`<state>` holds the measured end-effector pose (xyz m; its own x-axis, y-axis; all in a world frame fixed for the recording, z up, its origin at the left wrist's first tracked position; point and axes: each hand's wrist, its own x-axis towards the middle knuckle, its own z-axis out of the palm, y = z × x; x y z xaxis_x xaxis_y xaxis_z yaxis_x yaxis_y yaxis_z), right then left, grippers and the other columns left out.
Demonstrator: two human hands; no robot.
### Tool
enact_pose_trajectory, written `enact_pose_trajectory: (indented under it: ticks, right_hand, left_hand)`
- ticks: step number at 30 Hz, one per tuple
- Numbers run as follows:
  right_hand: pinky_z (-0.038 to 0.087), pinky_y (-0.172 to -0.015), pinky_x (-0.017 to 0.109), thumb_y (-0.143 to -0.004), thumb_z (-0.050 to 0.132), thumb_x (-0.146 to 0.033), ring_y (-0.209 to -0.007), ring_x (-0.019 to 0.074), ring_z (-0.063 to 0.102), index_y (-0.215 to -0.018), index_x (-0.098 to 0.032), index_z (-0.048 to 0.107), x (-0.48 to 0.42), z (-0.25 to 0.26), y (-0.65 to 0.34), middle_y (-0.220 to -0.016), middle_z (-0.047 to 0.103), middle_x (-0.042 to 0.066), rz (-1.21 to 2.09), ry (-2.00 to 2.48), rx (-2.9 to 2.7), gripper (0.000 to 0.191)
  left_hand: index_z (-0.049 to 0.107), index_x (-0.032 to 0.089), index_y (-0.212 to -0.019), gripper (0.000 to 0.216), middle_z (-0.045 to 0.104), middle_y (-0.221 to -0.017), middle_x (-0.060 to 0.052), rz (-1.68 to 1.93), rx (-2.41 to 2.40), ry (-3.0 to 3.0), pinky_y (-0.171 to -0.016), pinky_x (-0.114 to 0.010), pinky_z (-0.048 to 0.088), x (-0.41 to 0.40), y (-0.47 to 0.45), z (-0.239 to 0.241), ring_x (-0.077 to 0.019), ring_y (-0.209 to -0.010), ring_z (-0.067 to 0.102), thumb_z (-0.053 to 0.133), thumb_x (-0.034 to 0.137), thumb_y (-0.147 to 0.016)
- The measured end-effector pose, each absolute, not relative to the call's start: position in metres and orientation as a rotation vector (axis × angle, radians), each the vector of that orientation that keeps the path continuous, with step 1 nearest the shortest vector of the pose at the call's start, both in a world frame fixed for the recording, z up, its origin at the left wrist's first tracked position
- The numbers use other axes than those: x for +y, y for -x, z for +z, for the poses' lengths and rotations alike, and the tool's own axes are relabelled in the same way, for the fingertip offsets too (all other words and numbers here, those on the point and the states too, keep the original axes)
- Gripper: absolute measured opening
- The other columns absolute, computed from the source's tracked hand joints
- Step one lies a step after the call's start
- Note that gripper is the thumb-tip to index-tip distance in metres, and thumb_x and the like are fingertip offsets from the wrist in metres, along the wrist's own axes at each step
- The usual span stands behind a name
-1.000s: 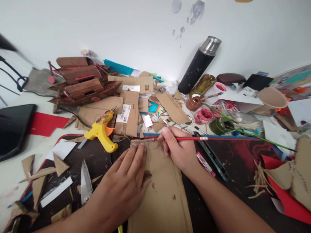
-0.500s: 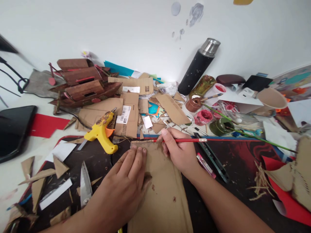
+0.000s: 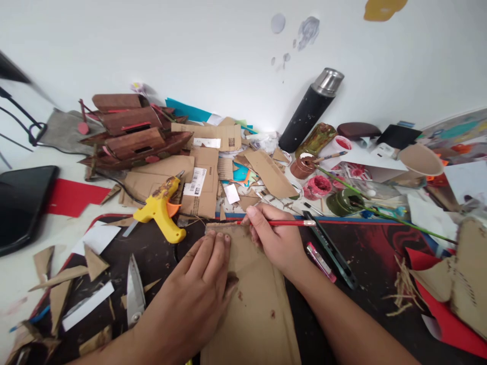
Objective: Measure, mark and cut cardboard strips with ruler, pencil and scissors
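A brown cardboard sheet point(image 3: 254, 309) lies lengthwise before me, marked with a few dark spots. Flat on its upper left part rests my left hand point(image 3: 194, 289), fingers stretched out and together near the far edge. A narrow strip of cardboard point(image 3: 220, 227) lies along that edge, just beyond the fingertips. My right hand point(image 3: 272, 233) pinches a red pencil point(image 3: 285, 223), held almost level with its metal-banded end pointing right. The pencil's tip is close to the strip; whether it touches is too small to tell.
A yellow glue gun point(image 3: 162, 210) and open scissors point(image 3: 134, 294) lie left. A green utility knife point(image 3: 331, 251) and pink tube point(image 3: 321, 261) are right. Behind stand brown model boats point(image 3: 133, 137), cardboard scraps point(image 3: 270, 172), paint jars point(image 3: 317, 186) and a black flask point(image 3: 310, 111).
My right hand has slid slightly left along the far edge, carrying the pencil. My left hand stays pressed on the cardboard. The view has shifted a little.
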<state>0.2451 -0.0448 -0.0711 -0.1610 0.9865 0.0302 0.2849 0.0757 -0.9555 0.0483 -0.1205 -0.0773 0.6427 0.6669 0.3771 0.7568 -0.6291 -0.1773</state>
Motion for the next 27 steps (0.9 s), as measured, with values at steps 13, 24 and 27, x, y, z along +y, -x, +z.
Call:
enact_pose_trajectory:
  ticks: [13,24,27]
  right_hand:
    - [0.045,-0.058,0.029,-0.113,0.056,-0.043,-0.052,0.0144,0.056,-0.075,-0.023,0.064,-0.046,-0.062,-0.238,-0.054,0.057,-0.004,0.986,1.318,-1.709,0.044]
    - [0.043,-0.055,0.029,-0.113,0.054,-0.048,-0.050,0.0151,0.056,-0.074,-0.024,0.062,-0.043,-0.064,-0.237,-0.054,0.057,-0.003,0.990,1.377,-1.707,0.047]
    - [0.044,-0.056,0.029,-0.113,0.054,-0.047,-0.050,0.0152,0.057,-0.071,-0.025,0.059,-0.043,-0.064,-0.237,-0.054,0.057,-0.003,0.974,1.370,-1.730,0.048]
  left_hand:
    - [0.065,-0.011,-0.141,0.055,0.072,-0.141,-0.028,-0.449,-1.198,2.614,-0.114,-0.053,0.048,-0.123,-0.048,-0.086,-0.0409,-0.133,0.065,0.033,0.025,-0.115]
    - [0.063,-0.014,-0.143,0.059,0.070,-0.144,-0.031,-0.477,-1.220,2.671,-0.117,-0.055,0.044,-0.125,-0.048,-0.088,-0.0440,-0.137,0.062,0.032,0.029,-0.117]
    - [0.064,-0.014,-0.142,0.059,0.070,-0.144,-0.030,-0.479,-1.221,2.670,-0.117,-0.055,0.044,-0.124,-0.048,-0.088,-0.0435,-0.137,0.062,0.031,0.029,-0.117]
